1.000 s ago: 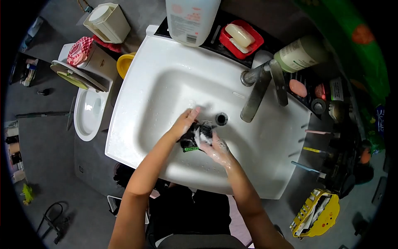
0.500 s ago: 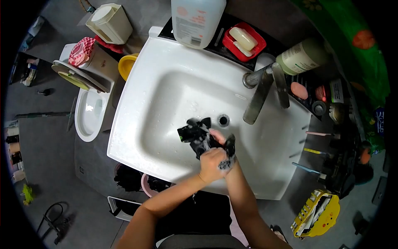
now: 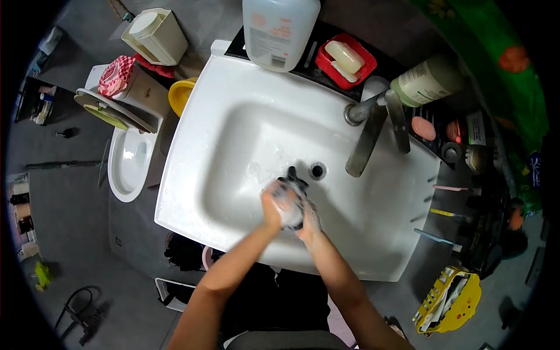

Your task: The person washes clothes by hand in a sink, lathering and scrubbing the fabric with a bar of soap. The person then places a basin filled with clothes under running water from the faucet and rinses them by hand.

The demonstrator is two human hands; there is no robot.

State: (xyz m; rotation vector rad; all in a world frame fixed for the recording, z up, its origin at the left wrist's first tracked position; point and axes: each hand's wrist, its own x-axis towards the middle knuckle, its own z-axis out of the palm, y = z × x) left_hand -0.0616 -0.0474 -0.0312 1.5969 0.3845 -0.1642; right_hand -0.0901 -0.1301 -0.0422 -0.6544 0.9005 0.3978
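Note:
A black cloth item (image 3: 298,180), bunched up and covered in white suds, is between my two hands over the sink basin. My left hand (image 3: 272,204) is closed around its left side, slightly blurred by motion. On the other side my right hand (image 3: 310,219) wraps the cloth from the right, with foam on the fingers. A dark end of the cloth pokes out past the fingers toward the drain (image 3: 317,171). Around them is the white sink (image 3: 233,151), its bowl wet with a few foam patches. I cannot tell what kind of garment the cloth is.
The metal faucet (image 3: 366,143) reaches over the basin from the upper right. Along the back ledge stand a large clear jug (image 3: 280,35), a red soap dish (image 3: 368,65) and a green bottle (image 3: 429,81). Toothbrushes (image 3: 434,236) jut out at right; a toilet (image 3: 127,166) stands left.
The cloth has gone from hanging spread out to a compact, foamy bundle. My hands have moved from being crossed over each other to side by side around it.

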